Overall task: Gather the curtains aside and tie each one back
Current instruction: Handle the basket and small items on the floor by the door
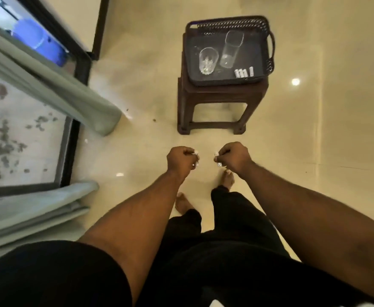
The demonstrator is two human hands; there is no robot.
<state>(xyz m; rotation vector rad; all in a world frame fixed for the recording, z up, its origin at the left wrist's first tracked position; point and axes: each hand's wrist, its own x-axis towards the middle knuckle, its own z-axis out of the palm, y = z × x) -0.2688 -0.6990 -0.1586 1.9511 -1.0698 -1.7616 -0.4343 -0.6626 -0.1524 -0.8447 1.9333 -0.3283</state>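
Observation:
Two pale green curtains hang at the glass door on the left: one gathered curtain (75,100) reaches the floor further off, the other curtain (37,209) lies bunched close to my left side. My left hand (180,159) is curled into a fist and pinches small white cylindrical pieces (196,159). My right hand (233,157) is likewise curled and pinches similar white pieces (217,159). Both hands hover over the cream floor, a short gap between them, well to the right of the curtains.
A brown plastic stool (217,107) stands ahead with a dark basket tray (268,52) on top, holding two glasses (208,60) and several white cylinders (244,73). The dark door frame (70,147) runs along the left. My bare feet (182,203) stand on glossy tiles.

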